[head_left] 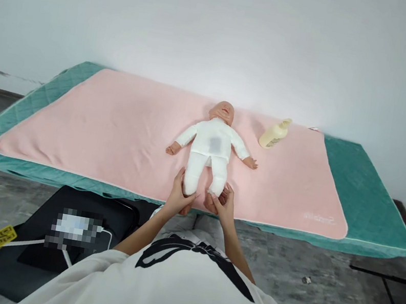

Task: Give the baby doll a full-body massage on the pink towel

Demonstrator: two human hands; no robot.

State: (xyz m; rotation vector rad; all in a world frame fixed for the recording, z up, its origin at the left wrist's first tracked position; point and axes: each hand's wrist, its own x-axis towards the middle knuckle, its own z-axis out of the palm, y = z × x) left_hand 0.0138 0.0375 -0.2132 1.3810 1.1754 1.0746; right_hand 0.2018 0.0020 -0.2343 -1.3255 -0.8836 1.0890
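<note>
So the doll (213,135) is lying on its back on the pink mat (120,133), which is spread over a green cover (360,191). Its long axis runs pretty much straight away from the person, across the mat's short direction, with the head end leaning a touch to the right. Head's toward the wall (223,31), feet are at the near edge, mouth facing up. Both arms are flung out sideways, slanting back toward the person, and the legs point straight at them, slightly apart.

Hands-wise, both are busy: the left hand (179,199) has its fingers and thumb curled around the end of the doll's leg on the left, and the right hand (224,205) has the other leg by the ankle, thumb on top. The white outfit has a grey patch (215,144) on the front. There's also a pale yellow pump bottle (274,134) right of the doll's head, not touching it.
</note>
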